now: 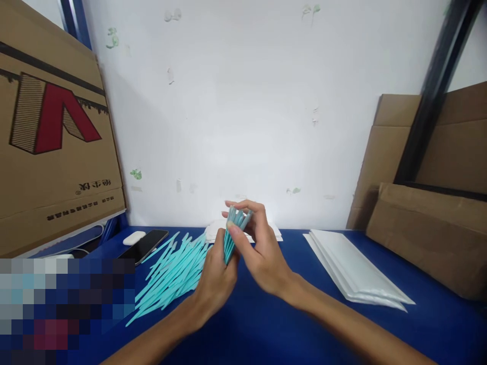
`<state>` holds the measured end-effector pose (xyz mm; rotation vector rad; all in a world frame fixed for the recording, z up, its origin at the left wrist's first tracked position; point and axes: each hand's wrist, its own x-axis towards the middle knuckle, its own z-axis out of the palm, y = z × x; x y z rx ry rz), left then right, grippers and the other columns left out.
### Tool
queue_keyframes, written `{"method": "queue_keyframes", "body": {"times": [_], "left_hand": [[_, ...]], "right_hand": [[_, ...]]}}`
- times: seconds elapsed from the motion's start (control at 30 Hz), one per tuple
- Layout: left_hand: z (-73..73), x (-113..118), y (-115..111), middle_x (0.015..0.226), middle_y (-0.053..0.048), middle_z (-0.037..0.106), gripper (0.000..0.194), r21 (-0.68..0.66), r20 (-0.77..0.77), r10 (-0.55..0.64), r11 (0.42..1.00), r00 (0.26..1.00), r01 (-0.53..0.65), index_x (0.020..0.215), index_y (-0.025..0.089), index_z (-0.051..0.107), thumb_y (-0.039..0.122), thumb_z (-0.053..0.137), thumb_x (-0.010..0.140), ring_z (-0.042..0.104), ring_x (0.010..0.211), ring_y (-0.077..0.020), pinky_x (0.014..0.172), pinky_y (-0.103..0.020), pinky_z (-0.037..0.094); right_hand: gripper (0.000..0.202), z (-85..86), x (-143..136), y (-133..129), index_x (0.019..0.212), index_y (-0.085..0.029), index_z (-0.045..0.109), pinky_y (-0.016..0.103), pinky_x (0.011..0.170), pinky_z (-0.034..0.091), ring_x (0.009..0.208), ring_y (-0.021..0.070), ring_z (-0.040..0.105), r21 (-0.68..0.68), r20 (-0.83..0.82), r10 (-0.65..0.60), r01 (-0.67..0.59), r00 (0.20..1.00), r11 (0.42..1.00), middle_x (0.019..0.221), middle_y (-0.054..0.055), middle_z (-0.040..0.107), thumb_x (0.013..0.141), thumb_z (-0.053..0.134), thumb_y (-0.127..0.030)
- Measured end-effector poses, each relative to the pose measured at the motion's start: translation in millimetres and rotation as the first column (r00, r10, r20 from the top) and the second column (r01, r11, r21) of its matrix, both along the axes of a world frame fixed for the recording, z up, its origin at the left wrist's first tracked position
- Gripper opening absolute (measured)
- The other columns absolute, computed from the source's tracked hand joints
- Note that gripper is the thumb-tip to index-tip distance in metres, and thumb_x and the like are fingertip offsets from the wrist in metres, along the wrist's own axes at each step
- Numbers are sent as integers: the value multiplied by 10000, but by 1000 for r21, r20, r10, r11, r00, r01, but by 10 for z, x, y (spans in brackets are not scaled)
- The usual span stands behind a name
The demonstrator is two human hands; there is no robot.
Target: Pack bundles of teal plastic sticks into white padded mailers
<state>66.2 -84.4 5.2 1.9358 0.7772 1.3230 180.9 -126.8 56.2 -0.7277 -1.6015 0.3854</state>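
Observation:
My left hand (pixel 216 276) is closed around a bundle of turquoise swabs (pixel 229 246) with greyish tips, held upright and slightly fanned at the top. At the tip end, my right hand (pixel 265 251) curls round the same bundle, its thumb against the swab heads and its fingers behind them. A loose pile of matching swabs (pixel 175 276) lies on the blue table (pixel 258 329), left of my left hand. Partly hidden behind both hands is a low white stack (pixel 213 233).
Several flat white plastic bags (pixel 353 268) lie to the right. At the left are a dark phone (pixel 146 246) and a small white case (pixel 134 238). A large cardboard box (pixel 61 172) stands left; more cardboard (pixel 426 238) leans right. A white wall (pixel 243 111) closes the back.

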Motion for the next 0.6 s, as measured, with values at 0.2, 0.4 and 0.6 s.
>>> {"method": "queue_keyframes", "body": {"times": [0.2,0.4,0.6], "left_hand": [[-151,58,48,1190,-82,646,389,-8,123,-55,998,991,56,1325,205,505,301,526,949,621,1011,-229,834,-324,501],[-266,80,134,945,-35,705,312,-99,154,-99,988,983,115,1182,167,623,272,614,887,613,762,-176,656,-261,486],[-266,90,159,859,-34,701,230,-181,191,-76,977,979,111,1015,157,677,310,661,844,613,759,-181,624,-243,477]], "right_hand": [[351,-87,-27,68,1359,-331,385,432,934,543,1059,204,652,-33,113,-40,44,993,998,1277,50,594,1022,464,-272],[585,-232,-10,117,1504,-323,233,469,930,528,1035,221,634,-50,201,-100,112,975,993,1212,80,598,988,489,-226],[567,-196,9,120,1460,-300,333,415,883,538,980,202,630,-99,222,-135,160,966,982,1226,73,588,947,569,-254]]}}
